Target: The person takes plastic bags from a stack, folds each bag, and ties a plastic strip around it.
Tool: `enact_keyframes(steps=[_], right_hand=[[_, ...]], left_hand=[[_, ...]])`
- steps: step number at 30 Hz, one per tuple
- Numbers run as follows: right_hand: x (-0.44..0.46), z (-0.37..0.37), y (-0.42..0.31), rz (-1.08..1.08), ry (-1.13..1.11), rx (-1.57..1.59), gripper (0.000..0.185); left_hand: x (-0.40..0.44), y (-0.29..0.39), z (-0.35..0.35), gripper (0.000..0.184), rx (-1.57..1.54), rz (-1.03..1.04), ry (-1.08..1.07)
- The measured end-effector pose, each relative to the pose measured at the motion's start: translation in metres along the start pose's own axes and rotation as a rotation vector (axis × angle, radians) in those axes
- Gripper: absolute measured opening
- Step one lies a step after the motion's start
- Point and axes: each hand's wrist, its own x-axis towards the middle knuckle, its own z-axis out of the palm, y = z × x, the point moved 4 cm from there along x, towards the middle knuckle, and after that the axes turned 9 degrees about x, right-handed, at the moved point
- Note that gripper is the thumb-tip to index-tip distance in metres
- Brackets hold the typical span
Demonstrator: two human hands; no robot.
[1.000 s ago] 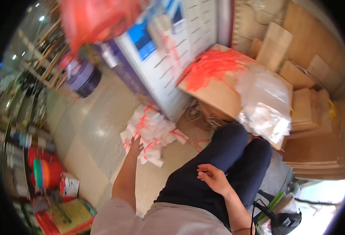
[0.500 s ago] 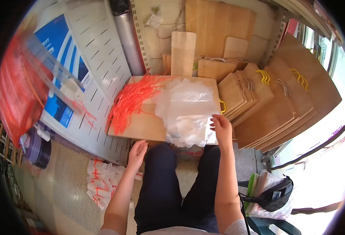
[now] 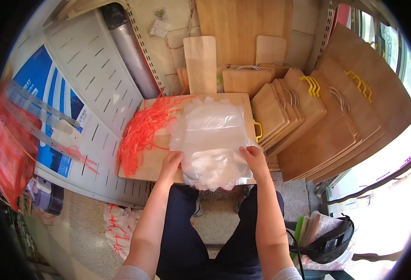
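A stack of clear plastic bags lies flat on a low wooden-topped table in front of my knees. My left hand is at the left edge of the stack, fingers curled in and closed on the plastic there. On the opposite side, my right hand pinches the right edge of the bags between thumb and fingers. The fingertips of my left hand are partly hidden. Left of the bags spreads a loose heap of red plastic strings.
Wooden cutting boards, some with yellow handles, lean in rows on the right. A white slotted panel stands at left, near a hanging red bag. White bundles tied with red string lie on the floor. A black bag sits at lower right.
My left hand has moved up from beside my knee to the left edge of the bags. My right hand has lowered onto their right edge. The view has shifted slightly.
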Motion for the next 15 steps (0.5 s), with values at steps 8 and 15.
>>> enact_keyframes(steps=[8,15], right_hand=[[-0.022,0.008,-0.007,0.125,-0.169,0.19,0.028],[-0.05,-0.004,-0.032,0.065,-0.119,0.21,0.047]], left_hand=[[-0.028,0.011,0.0,0.014,-0.004,0.085,0.069],[-0.053,0.042,0.014,0.024,-0.257,0.095,-0.051]])
